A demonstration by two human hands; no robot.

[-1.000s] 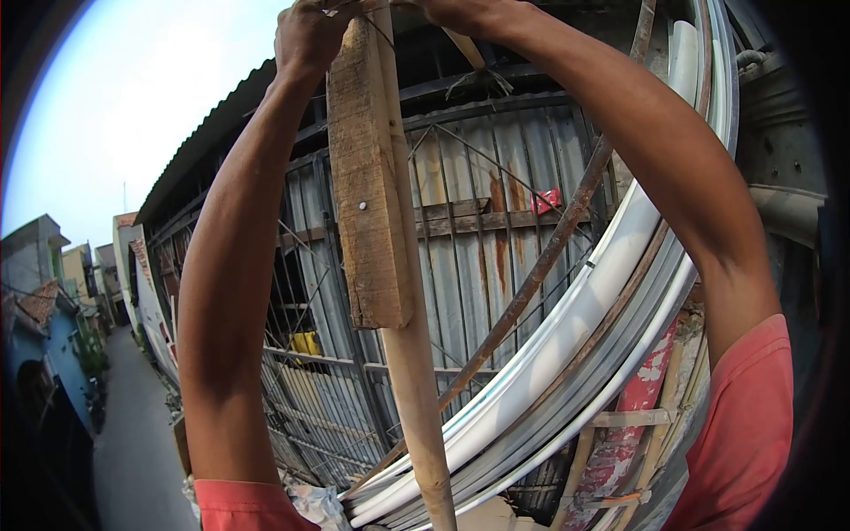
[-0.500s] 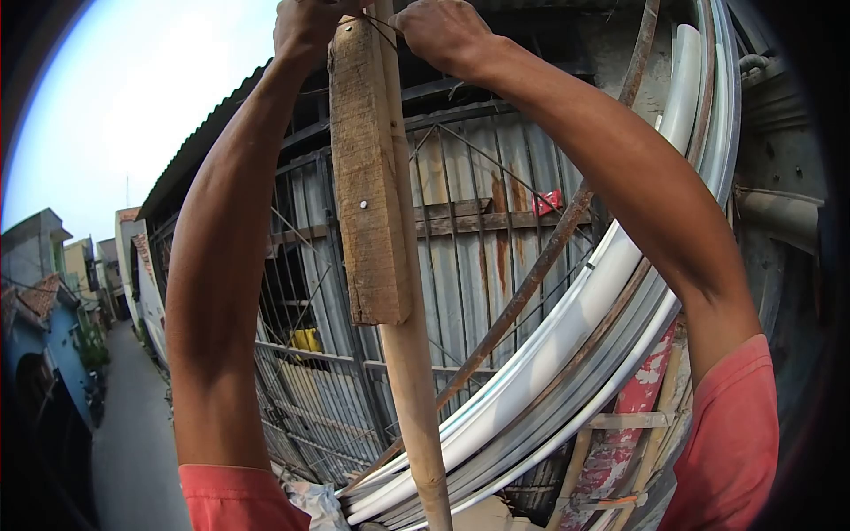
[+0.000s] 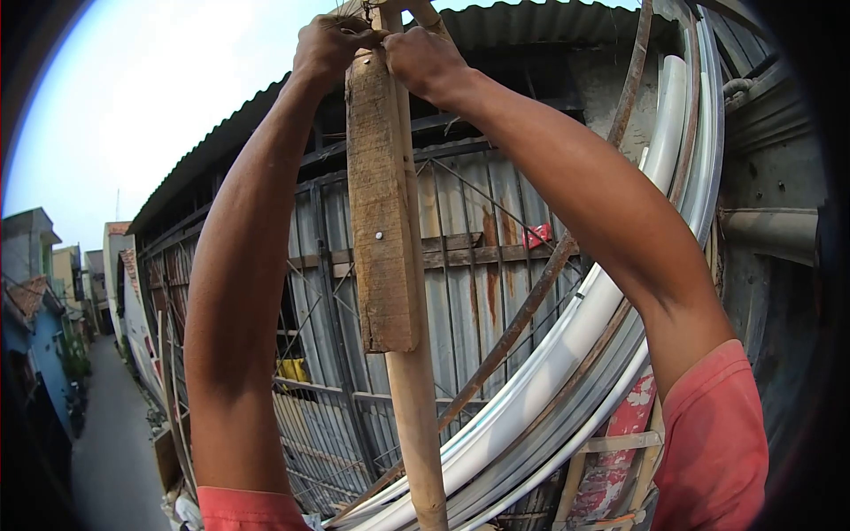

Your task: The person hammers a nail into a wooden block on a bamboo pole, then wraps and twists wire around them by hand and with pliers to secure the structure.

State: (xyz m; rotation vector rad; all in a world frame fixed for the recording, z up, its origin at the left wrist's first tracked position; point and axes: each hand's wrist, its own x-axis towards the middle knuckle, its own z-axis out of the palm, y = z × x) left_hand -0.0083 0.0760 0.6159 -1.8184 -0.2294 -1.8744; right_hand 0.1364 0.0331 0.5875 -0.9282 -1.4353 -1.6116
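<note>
My left hand (image 3: 333,50) and my right hand (image 3: 425,62) are raised to the top of an upright bamboo pole (image 3: 413,425). A rough wooden board (image 3: 381,195) with nail heads in it lies along the pole, its upper end just below my fingers. Both hands are closed, their fingertips pinched close together in front of the pole. They grip a thin dark wire (image 3: 367,11), which shows just above my fingers; its ends are hidden in my grip. Another piece of bamboo (image 3: 428,16) meets the pole at a slant behind my right hand.
Long white pipes (image 3: 567,341) curve up at the right beside a rusty metal bar (image 3: 509,341). Behind stands a corrugated metal wall (image 3: 452,305) with bars, under a corrugated roof (image 3: 522,25). A narrow lane (image 3: 111,434) runs off at the left.
My hands have come closer together in front of the pole, where they were apart on either side. The view has tilted up, showing more of the pole's top and the roof.
</note>
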